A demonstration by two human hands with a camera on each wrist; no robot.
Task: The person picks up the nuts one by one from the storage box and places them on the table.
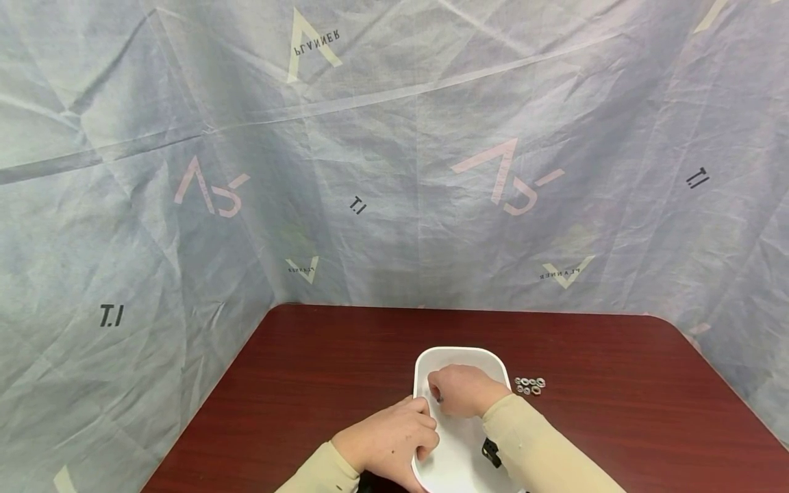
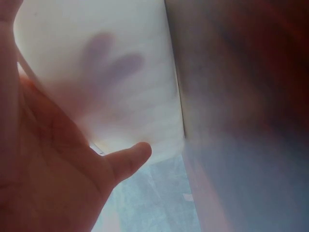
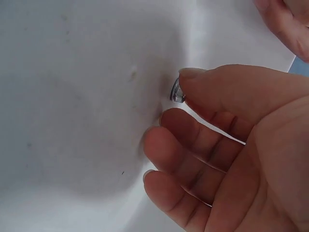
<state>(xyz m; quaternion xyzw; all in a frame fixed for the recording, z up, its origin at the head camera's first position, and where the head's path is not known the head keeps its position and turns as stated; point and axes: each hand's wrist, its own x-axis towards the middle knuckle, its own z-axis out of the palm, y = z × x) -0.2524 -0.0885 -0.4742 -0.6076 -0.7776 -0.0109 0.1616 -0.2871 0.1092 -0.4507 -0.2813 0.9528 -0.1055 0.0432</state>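
A white plastic bin (image 1: 459,448) stands on the table. My left hand (image 1: 394,436) grips its left rim, fingers curled over into the bin. In the left wrist view the thumb lies along the outside, and finger shadows show through the bin's translucent wall (image 2: 149,101). Inside the bin, my right hand (image 1: 468,390) reaches down near the far left part. Its thumb and index finger pinch a small shiny metal nut (image 3: 177,92); the other fingers are bent loosely. The index fingertip is hidden behind the thumb.
Several metal nuts (image 1: 536,391) lie in two short rows on the dark red tabletop (image 1: 333,356), right of the bin. A black strap piece (image 1: 491,452) shows under the right sleeve. Grey printed cloth (image 1: 394,239) hangs behind the table and on its left.
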